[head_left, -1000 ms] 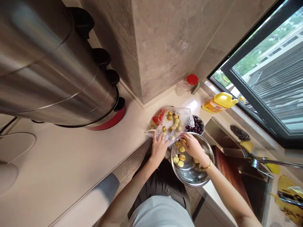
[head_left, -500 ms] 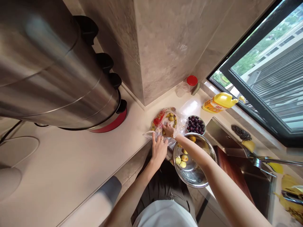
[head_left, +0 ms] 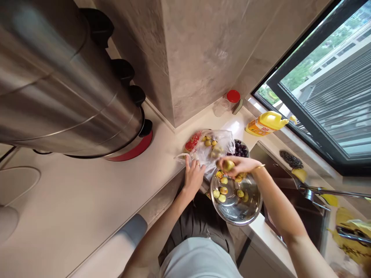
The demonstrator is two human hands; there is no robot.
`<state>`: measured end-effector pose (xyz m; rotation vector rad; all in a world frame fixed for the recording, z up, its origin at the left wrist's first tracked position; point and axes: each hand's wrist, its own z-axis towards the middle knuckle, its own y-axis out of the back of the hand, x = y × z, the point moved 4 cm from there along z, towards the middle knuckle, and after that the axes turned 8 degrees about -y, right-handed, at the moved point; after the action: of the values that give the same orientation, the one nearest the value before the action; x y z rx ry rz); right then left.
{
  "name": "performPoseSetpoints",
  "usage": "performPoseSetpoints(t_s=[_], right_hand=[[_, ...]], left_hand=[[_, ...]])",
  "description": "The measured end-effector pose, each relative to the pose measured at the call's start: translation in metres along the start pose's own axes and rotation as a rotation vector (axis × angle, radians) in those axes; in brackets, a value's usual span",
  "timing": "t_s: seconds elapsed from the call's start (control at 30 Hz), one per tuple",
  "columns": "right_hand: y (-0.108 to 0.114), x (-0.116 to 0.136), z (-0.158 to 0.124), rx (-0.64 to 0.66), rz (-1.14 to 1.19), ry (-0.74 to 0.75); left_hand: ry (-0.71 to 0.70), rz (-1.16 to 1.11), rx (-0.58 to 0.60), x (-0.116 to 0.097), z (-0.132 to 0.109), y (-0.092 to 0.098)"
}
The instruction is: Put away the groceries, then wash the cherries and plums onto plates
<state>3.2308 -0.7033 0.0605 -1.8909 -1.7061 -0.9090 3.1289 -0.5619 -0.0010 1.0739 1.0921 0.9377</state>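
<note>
My left hand (head_left: 194,175) is at the near edge of a clear plastic bag (head_left: 204,154), its fingers closed on the film. Several small yellow-green fruits (head_left: 213,143), perhaps jujubes, show inside the bag. Over the back rim of a shiny metal bowl (head_left: 246,217), my right hand (head_left: 239,165) has its fingers curled round yellow-green fruit (head_left: 228,165); how many it holds I cannot tell. More of the same fruits (head_left: 223,190) lie in the bowl, some with brownish patches. Behind the right hand, a smaller bowl of dark purple fruits (head_left: 240,148) is partly covered by the bag.
A yellow pump bottle (head_left: 267,123) stands near the window. The sink (head_left: 262,154) and faucet (head_left: 310,192) are at right, with a dark scrubber (head_left: 291,159) on the ledge. A red-lidded jar (head_left: 233,96) sits in the back corner. A large steel appliance (head_left: 72,85) fills the left.
My right hand has come out of the bag and moved right to above the metal bowl, carrying fruit. The bag's opening has fallen partly over. My left hand stays at the bag's edge.
</note>
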Motion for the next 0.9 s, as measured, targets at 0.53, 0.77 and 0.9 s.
performPoseSetpoints(t_s=[0.53, 0.77, 0.9], right_hand=[[-0.058, -0.100, -0.015, -0.711, -0.458, -0.380], [-0.017, 0.017, 0.098, -0.599, -0.713, -0.131], [-0.009, 0.022, 0.164, -0.573, -0.724, -0.154]], left_hand=[[-0.004, -0.035, 0.034, -0.002, -0.003, 0.001], [0.063, 0.044, 0.133, -0.004, -0.013, 0.013], [0.123, 0.067, 0.099, 0.004, -0.014, 0.022]])
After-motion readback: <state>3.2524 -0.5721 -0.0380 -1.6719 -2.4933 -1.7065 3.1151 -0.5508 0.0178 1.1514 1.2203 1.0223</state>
